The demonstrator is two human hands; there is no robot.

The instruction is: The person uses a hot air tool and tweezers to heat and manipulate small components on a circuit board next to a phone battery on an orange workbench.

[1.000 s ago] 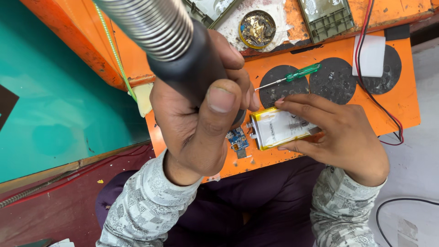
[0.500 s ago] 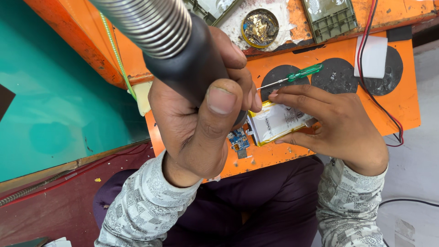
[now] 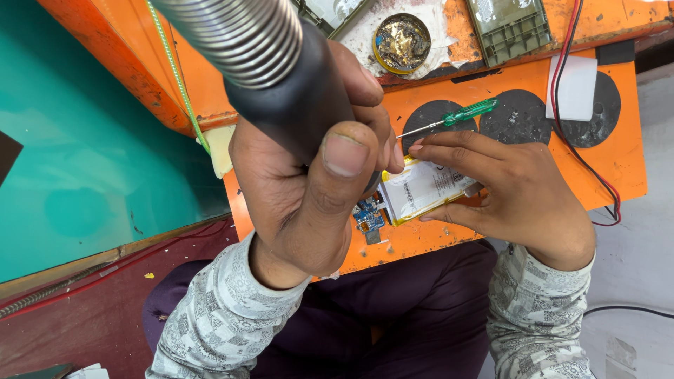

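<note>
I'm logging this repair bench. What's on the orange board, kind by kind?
Green-handled screwdriver: 1
Flat silver battery pack with yellow edge: 1
Small blue circuit board: 1
Dark round pads: 3
White rectangular block: 1
Total: 7

green screwdriver (image 3: 460, 115), round tin (image 3: 401, 43), white block (image 3: 573, 88)

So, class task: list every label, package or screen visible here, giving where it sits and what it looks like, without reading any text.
Battery label: white rectangle with small dark print on a flat yellow-edged pack, under the right hand on the orange board.
White patch: blank rounded rectangle, upper right of the board, over a dark disc.
Screens: none in view.
</note>
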